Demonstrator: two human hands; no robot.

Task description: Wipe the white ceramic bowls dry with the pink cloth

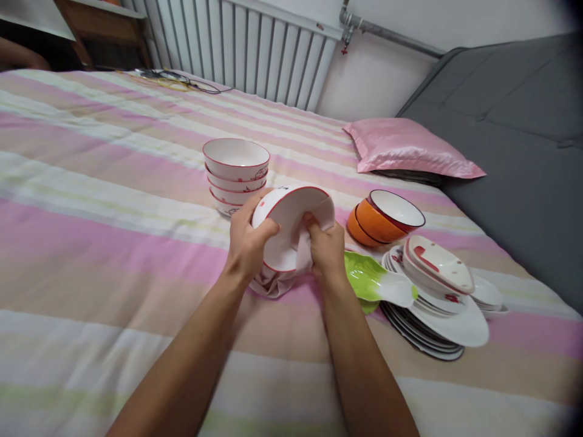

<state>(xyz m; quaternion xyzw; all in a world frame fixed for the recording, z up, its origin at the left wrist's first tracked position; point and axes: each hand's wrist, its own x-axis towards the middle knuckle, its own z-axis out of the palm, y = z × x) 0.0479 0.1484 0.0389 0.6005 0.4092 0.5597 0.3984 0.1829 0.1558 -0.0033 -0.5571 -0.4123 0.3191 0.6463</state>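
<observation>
Between my hands a white bowl (285, 233) with a red rim is tilted so that its inside faces me. My left hand (246, 237) grips the bowl's left side, thumb over the rim. With its thumb inside the bowl, my right hand (328, 246) presses a pale pink cloth (276, 284) against the right wall; the cloth hangs down below the bowl. Just behind my left hand stands a stack of matching white bowls (237, 173) with red rims. The fingers behind the bowl are hidden.
To the right are orange bowls (378, 218), a green leaf-shaped dish (364, 273) and a pile of plates (464, 325) topped by an oval dish (439, 264). A pink pillow (405, 145) lies by the grey headboard (514, 121). Cables (177, 80) lie at the striped bed's far edge, near a radiator (246, 48).
</observation>
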